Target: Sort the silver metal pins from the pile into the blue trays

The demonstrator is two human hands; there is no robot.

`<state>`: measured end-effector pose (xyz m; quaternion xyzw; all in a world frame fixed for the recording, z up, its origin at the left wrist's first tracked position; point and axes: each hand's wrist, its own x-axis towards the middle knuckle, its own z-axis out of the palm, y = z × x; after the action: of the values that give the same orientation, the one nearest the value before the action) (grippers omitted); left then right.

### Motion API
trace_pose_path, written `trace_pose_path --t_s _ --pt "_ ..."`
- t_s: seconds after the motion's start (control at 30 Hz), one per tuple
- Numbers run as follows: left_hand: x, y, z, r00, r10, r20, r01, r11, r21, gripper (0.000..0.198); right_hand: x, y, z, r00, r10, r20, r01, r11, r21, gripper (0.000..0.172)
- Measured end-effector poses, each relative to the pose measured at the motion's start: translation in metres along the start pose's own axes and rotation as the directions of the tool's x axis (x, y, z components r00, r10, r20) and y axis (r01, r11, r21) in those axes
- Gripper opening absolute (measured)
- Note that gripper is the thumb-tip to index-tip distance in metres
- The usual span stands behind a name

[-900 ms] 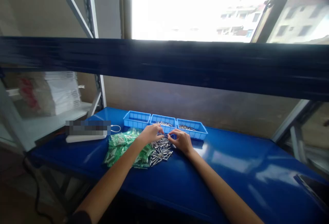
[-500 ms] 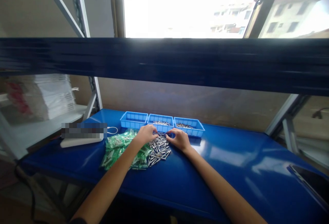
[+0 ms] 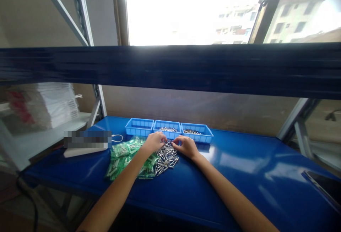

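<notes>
Slim silvery metal pins (image 3: 167, 157) lie in a loose heap on the blue table. My left hand (image 3: 155, 142) rests at the heap's far left edge, fingers curled in and pressed together. Across from it, my right hand (image 3: 187, 147) has thumb and forefinger pinched at the heap's upper right. What either pinch holds is too small to make out. Green plastic bags (image 3: 124, 159) of similar pieces lie left of the heap, partly under my left forearm. Behind my hands, the middle blue tray (image 3: 167, 124) and right blue tray (image 3: 206, 138) contain metal pins; the left blue tray (image 3: 139, 131) shows none.
A white device (image 3: 85, 151) with a blurred-out top and a cord loop sits at the table's left. A dark phone-like slab (image 3: 323, 189) lies at the right edge. A dark blue shelf beam (image 3: 170, 69) crosses above the table.
The view has tilted slightly, so the scene sits a little lower. My left hand has shifted slightly right at the heap; my right hand stays nearly in place.
</notes>
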<state>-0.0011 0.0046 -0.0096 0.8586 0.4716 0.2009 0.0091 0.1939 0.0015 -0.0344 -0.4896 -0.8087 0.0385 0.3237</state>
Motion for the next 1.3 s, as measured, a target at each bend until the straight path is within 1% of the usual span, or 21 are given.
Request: trace_pose_path --t_s 0.23,0.33,0.47,0.6,0.73,0.8,0.9,1.07,1.2,1.3 --pt "0.0 -0.003 0.001 0.999 -0.029 0.021 0.03 0.999 -0.031 0.021 0.0 -0.001 -0.001 0.999 0.004 0.033 -0.004 1.0 0.01 0.023" --pt "0.0 -0.004 0.0 0.999 -0.033 0.025 0.034 0.998 -0.053 0.022 0.0 -0.001 -0.001 0.999 -0.013 0.029 0.013 1.0 0.007 0.022" --pt "0.0 -0.003 -0.004 0.998 -0.062 -0.021 0.06 0.992 -0.112 0.023 0.001 -0.001 -0.001 0.999 -0.025 0.022 0.025 1.0 0.009 0.022" --pt "0.002 -0.003 -0.006 0.99 -0.102 -0.103 0.075 0.969 -0.237 0.024 0.001 -0.002 -0.001 0.999 -0.023 0.036 0.022 0.999 0.025 0.022" --pt "0.007 -0.002 -0.007 0.979 -0.119 -0.163 0.045 0.916 -0.398 0.021 0.001 0.0 0.0 0.999 -0.03 0.026 0.029 0.999 0.041 0.025" --pt "0.008 0.0 -0.007 0.976 -0.126 -0.178 0.03 0.886 -0.463 0.02 0.0 0.001 0.001 0.999 -0.042 0.02 0.041 0.998 0.047 0.025" --pt "0.008 0.004 -0.006 0.977 -0.131 -0.166 0.026 0.855 -0.518 0.019 0.0 0.001 0.001 0.998 -0.064 0.02 0.063 0.997 0.049 0.027" --pt "0.008 0.003 0.003 0.981 -0.108 -0.16 0.008 0.85 -0.527 0.017 0.001 0.0 0.001 0.995 -0.104 0.012 0.103 0.993 0.048 0.027" --pt "0.009 -0.001 0.009 0.983 -0.123 -0.139 0.037 0.866 -0.498 0.017 0.0 -0.002 0.0 0.993 -0.121 0.011 0.121 0.992 0.045 0.025" --pt "0.008 -0.003 0.009 0.983 -0.126 -0.137 0.05 0.889 -0.455 0.018 0.001 -0.003 -0.001 0.991 -0.13 0.011 0.129 0.991 0.038 0.023"
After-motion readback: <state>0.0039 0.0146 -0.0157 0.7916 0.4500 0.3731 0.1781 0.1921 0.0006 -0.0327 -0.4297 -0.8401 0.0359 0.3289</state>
